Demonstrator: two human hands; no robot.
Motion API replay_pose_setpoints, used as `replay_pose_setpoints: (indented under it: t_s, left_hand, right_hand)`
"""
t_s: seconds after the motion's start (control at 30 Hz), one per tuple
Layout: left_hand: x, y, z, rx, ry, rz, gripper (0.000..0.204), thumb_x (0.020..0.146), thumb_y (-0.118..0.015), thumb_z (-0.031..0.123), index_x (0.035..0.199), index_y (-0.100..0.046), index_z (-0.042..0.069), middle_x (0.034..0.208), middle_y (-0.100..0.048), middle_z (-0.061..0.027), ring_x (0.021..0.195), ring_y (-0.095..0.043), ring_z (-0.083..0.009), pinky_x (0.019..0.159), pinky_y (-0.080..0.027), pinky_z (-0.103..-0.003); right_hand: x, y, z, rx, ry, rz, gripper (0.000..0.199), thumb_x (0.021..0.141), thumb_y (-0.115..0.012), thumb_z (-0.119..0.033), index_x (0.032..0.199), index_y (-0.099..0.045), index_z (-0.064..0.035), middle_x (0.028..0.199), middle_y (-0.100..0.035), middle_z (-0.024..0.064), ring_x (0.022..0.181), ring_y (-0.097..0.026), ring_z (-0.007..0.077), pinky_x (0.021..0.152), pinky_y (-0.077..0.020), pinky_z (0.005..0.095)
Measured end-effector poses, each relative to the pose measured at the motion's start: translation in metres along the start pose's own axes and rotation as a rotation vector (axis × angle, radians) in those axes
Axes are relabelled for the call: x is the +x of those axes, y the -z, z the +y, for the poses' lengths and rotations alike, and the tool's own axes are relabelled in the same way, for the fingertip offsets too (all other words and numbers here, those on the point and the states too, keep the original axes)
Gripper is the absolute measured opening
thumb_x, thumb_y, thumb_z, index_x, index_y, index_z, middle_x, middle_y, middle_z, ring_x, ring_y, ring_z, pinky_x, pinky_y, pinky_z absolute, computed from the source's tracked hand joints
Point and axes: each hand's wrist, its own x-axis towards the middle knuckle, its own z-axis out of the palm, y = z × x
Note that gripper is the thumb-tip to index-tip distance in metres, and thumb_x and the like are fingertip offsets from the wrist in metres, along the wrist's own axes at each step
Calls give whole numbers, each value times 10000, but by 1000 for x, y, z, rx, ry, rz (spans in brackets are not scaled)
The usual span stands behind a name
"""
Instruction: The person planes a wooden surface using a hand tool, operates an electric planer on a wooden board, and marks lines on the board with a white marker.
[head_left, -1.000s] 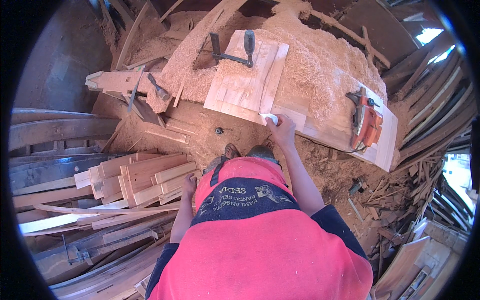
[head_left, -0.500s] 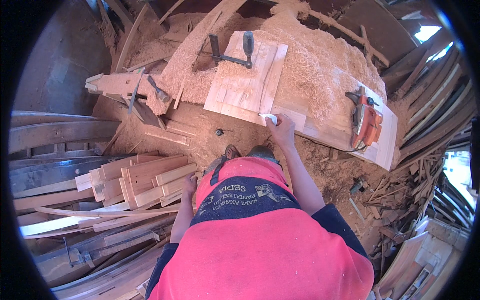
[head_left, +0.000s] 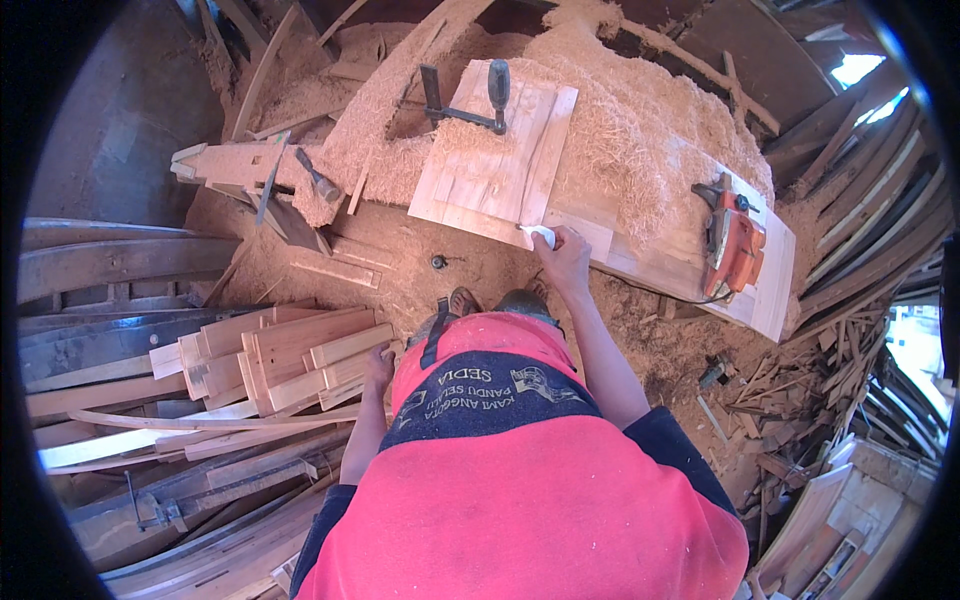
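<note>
My right hand is closed around a small white squeeze bottle. The bottle's dark tip meets the near edge of a pale wooden panel on the shavings-covered bench. A black bar clamp with an upright handle sits across that panel, its jaw partly buried in shavings. My left hand hangs low by my side, near a stack of cut planks. Its fingers look loosely apart and nothing shows in them.
An orange electric planer lies on a wide board at the right. Heaped shavings cover the bench's middle. A chisel-like tool rests at the far left. Offcuts and long curved timbers line both sides.
Almost nothing has moved. The right hand keeps the bottle's tip at the panel's edge, and the view has shifted very slightly.
</note>
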Motion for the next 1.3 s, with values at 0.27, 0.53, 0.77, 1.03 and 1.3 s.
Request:
replay_pose_setpoints:
  t_s: [0.27,0.53,0.77,1.03,1.3]
  left_hand:
    - [-8,3,22,38,51,-36,430,917,-622,193,1284,-635,-31,1302,-637,-257,1235,-605,-376,1062,-461,-419]
    - [-11,3,22,68,17,-25,451,913,-612,210,1301,-628,-21,1302,-637,-257,1241,-600,-376,1065,-460,-417]
    - [-12,1,24,65,12,-27,438,915,-624,199,1303,-632,-6,1289,-644,-256,1215,-617,-373,1045,-475,-421]
    - [-3,-5,8,32,-31,-13,447,901,-626,201,1286,-636,-27,1275,-650,-262,1209,-620,-382,1050,-472,-424]
    - [1,-9,3,34,-57,-4,440,887,-628,205,1256,-653,-34,1274,-649,-267,1206,-621,-387,1047,-477,-420]
  right_hand:
    - [-1,0,3,-4,5,25,280,826,-755,-218,910,-731,48,834,-701,233,765,-701,352,691,-537,430]
    - [-2,-3,7,2,-10,26,280,826,-756,-226,897,-734,45,833,-703,230,760,-702,354,704,-541,429]
    - [-5,0,6,3,-7,13,277,825,-756,-224,900,-736,42,830,-705,225,758,-704,341,696,-540,422]
    - [-7,1,2,5,-1,11,267,825,-755,-219,901,-741,37,816,-705,219,744,-705,331,678,-540,411]
    - [-8,2,2,11,-32,21,286,821,-761,-236,892,-742,40,797,-711,209,719,-711,301,662,-541,392]
